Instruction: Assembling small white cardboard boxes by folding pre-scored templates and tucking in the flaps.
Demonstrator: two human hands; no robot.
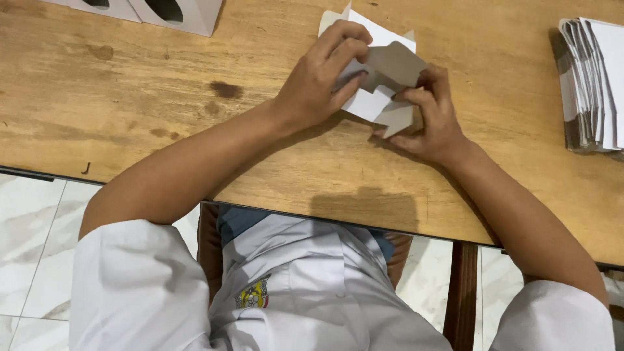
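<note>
White sleeves nearest me. Left hand and right hand both grip half-folded cardboard box blank over bench. Flaps not yet closed; flat stack waits, finished boxes top left.

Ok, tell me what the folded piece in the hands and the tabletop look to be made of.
Folded piece: thin paperboard, seemingly; white matte on one face, grey-brown on the other, holding sharp creases and cut flaps. Both the left hand and right hand grip it. Tabletop: wood or wood-look surface, with visible grain, dark stains and a low sheen.
</note>
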